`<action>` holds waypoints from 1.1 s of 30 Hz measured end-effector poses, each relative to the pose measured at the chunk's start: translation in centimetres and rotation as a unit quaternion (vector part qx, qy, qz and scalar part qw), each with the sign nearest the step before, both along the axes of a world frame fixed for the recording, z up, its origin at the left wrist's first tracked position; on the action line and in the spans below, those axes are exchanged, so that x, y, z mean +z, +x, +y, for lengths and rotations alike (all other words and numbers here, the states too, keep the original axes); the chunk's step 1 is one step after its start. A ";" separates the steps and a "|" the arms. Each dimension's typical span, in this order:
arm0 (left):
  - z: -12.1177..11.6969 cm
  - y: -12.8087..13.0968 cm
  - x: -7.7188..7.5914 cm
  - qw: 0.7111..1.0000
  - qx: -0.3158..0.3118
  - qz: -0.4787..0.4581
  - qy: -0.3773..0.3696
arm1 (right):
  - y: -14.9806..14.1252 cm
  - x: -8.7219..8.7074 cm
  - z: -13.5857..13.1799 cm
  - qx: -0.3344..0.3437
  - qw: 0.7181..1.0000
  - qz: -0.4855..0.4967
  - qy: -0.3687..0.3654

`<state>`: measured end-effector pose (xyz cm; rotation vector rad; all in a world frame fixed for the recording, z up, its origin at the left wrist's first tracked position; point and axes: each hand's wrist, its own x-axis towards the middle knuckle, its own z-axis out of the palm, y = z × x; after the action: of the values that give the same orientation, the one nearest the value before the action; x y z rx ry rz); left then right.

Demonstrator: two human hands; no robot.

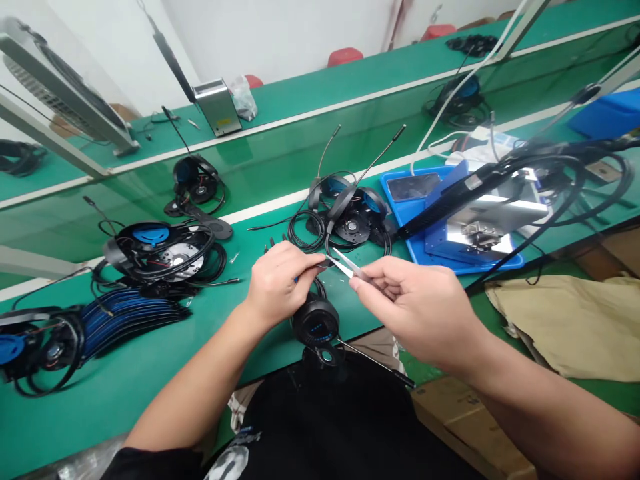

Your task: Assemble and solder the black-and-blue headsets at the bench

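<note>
My left hand [275,283] pinches a small dark part [320,264] between thumb and fingers, with a speck of blue [296,280] showing at the fingertips. My right hand [413,310] is shut on metal tweezers [347,265], whose tips reach that part. Just below my hands lies a black headset earcup [315,321] with blue lights, its microphone boom [375,360] running toward the lower right. A coiled black cable [305,233] and a partly assembled headset [350,223] lie just beyond my hands.
Further headsets and cables [160,253] lie left, beside a stack of blue-and-black headbands [135,320] on the green bench [50,413]. A blue tray [400,250] holds a soldering iron [450,193] at right. A beige cloth [565,327] lies lower right.
</note>
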<state>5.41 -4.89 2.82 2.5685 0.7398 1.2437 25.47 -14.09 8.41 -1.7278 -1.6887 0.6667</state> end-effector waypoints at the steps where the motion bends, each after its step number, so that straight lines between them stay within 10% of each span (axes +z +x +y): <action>1: 0.0 0.1 0.0 1.000 -0.001 -0.001 -0.005 | 0.0 0.2 -0.1 -0.005 1.000 0.005 0.003; 7: -0.2 0.0 0.1 0.997 0.043 -0.035 -0.054 | 0.5 0.1 -0.2 -0.057 0.994 0.096 0.012; 16: 0.7 -0.6 0.5 0.986 0.029 -0.064 -0.151 | -1.9 -6.8 6.3 0.019 0.947 0.322 -0.015; 23: 0.1 -4.0 -4.9 0.914 0.196 -0.241 -0.262 | -2.4 -8.6 7.5 -0.024 0.912 0.408 -0.039; 27: -1.0 -3.1 -7.5 0.927 0.144 -0.140 -0.316 | -2.8 -8.4 7.3 -0.030 0.903 0.426 -0.039; 33: 0.3 -1.3 -7.2 0.927 0.098 -0.164 -0.324 | -3.9 -8.9 7.4 -0.028 0.899 0.432 -0.063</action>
<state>4.16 -4.56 -4.35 1.7413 1.1201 1.1796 21.52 -6.69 -0.45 -1.2402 -0.9731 1.2972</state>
